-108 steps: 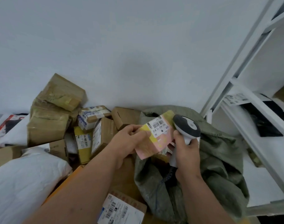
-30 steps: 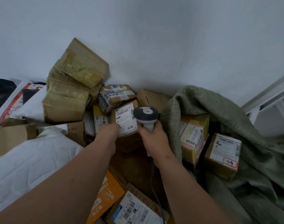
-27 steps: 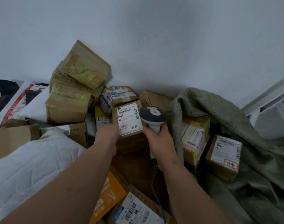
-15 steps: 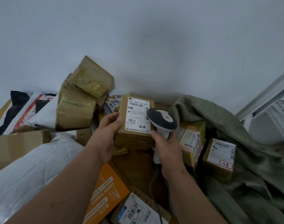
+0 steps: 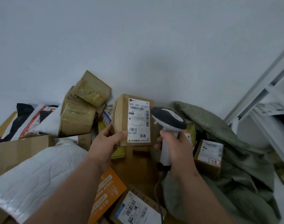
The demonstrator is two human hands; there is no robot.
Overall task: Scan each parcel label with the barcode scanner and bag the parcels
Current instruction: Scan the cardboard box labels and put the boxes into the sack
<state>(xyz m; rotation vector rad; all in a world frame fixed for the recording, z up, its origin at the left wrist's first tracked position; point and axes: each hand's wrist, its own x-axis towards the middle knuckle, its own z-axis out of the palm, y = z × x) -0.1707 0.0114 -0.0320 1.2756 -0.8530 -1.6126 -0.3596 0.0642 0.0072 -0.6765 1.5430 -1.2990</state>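
Since half a second ago you've lifted the box (image 5: 133,120) higher, label (image 5: 138,120) upright toward you. Your left hand (image 5: 105,143) grips its lower left corner, thumb on the label's edge. Your right hand (image 5: 178,149) is wrapped round the one scanner (image 5: 168,126), head just right of the label. Two labelled parcels seem to lie in the green sack (image 5: 235,159); a loose pile lies left

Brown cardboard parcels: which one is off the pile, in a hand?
The upright brown cardboard box with the long white label, gripped by the left hand; the other boxes lie in the pile or sack.
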